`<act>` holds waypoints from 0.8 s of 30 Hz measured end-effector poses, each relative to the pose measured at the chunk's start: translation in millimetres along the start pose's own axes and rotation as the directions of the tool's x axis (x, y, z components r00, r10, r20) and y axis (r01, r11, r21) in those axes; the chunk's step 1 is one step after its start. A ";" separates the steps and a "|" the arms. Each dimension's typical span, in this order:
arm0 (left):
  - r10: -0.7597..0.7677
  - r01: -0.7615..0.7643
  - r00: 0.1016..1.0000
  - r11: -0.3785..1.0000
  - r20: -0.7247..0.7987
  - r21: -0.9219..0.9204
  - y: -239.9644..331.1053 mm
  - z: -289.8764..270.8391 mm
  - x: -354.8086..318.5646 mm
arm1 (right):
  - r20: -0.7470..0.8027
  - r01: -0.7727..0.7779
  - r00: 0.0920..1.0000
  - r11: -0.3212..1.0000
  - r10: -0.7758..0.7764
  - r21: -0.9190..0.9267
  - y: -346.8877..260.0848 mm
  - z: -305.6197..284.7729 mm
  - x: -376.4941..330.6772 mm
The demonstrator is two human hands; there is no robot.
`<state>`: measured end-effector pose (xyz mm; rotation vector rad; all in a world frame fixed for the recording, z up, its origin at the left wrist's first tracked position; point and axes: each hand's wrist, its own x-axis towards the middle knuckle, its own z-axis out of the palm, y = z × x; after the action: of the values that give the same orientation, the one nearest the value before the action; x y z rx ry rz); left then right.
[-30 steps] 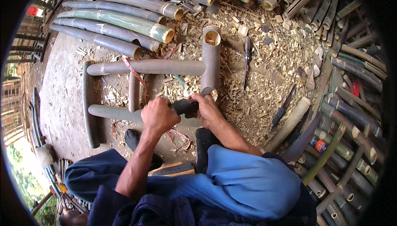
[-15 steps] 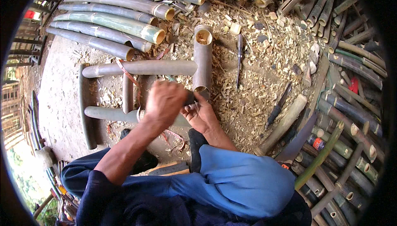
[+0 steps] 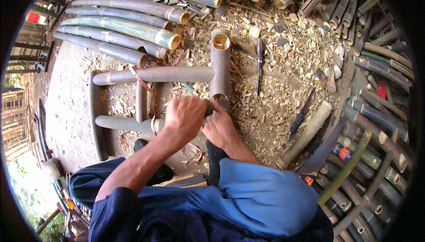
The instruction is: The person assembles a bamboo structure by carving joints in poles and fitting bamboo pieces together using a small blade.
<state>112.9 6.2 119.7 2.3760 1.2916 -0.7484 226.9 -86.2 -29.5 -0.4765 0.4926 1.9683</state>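
Observation:
A bamboo frame [image 3: 155, 74] lies on the ground in front of me, made of two long rails and short cross pieces. Its right end is a thick bamboo tube [image 3: 220, 67] with an open hole near the far end. At the near end of that tube, my left hand [image 3: 186, 117] is clenched around something dark, mostly hidden by the fingers. My right hand [image 3: 220, 128] is right beside it, thumb up against the dark piece [image 3: 209, 108] and fingers curled. Just below the hands, the lower rail [image 3: 126, 124] passes behind my left wrist.
Several bamboo poles [image 3: 128, 27] lie at the far left. On the chip-covered ground to the right are a long slim chisel-like tool [image 3: 259, 65], a dark-handled knife [image 3: 302, 114] and a short bamboo length [image 3: 306, 133]. A saw [image 3: 322, 153] leans by stacked bamboo [image 3: 376, 167].
My left fist has moved slightly down and to the right, toward my right hand. The right hand stays at the tube's near end. The whole view has shifted a little.

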 end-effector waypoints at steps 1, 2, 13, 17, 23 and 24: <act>-0.027 0.044 0.990 0.992 0.136 -0.122 0.9 7.0 -11.2 | 0.011 -0.047 0.999 0.998 0.047 -0.052 4.1 -5.4 -10.6; 0.074 -0.048 0.986 0.985 0.152 -0.163 7.8 12.9 -28.4 | -0.018 -0.008 1.000 0.947 0.003 -0.321 5.5 -10.0 -24.2; 0.261 -0.580 0.719 0.736 -0.644 -0.349 117.0 49.7 44.3 | 0.299 0.169 0.954 -0.836 0.007 -0.522 -148.1 19.3 -93.4; -0.075 -0.406 0.848 0.543 -0.524 -0.735 121.2 64.3 83.7 | -0.167 -0.007 0.986 -0.983 0.024 -0.186 -182.5 66.9 -33.4; -0.330 -0.284 0.855 0.350 -0.401 -0.893 123.9 56.2 104.2 | 0.090 0.309 0.950 -0.946 0.300 -0.102 -199.3 90.4 2.1; -0.327 -0.271 0.863 0.344 -0.385 -0.899 122.1 55.2 106.0 | 0.088 0.319 0.946 -0.943 0.311 -0.097 -201.4 89.0 5.5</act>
<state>247.9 -16.4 17.6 1.4943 1.3679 0.6578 396.2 47.3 15.3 -1.2956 -2.9649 0.8744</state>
